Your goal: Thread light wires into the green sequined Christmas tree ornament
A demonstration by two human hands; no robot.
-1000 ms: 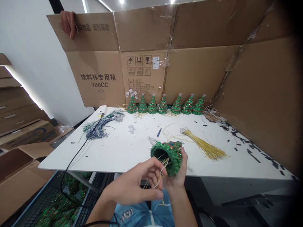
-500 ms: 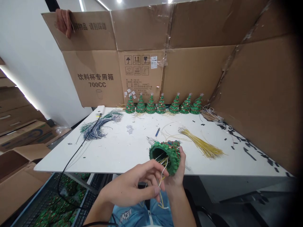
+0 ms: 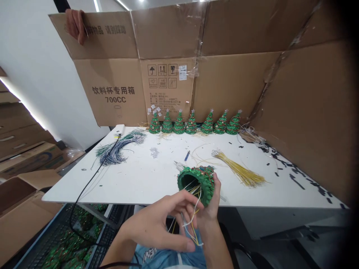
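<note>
A small green Christmas tree [image 3: 207, 186] lies tipped on its side with its hollow base turned toward me. My right hand [image 3: 214, 203] is closed around its far side and supports it from below. Thin white and yellow wires [image 3: 194, 221] come out of the hollow and hang down in front of my lap. My left hand [image 3: 165, 224] is just in front of the opening, its thumb apart from its bent fingers. The wires pass by those fingers, and none looks pinched. The tree's tip is mostly hidden.
Several finished-looking trees [image 3: 191, 124] stand along the cardboard wall [image 3: 235, 82]. On the white table [image 3: 151, 183] lie a yellow wire bundle [image 3: 242, 170], dark and green wires [image 3: 114, 151], a blue pen-like tool [image 3: 187, 155] and black scraps. A crate [image 3: 108, 220] of trees is below left.
My left thumb has moved down and away from the fingers, letting go of the white wire, whose end now hangs loose. The tree stays in my right hand, nearly unmoved.
</note>
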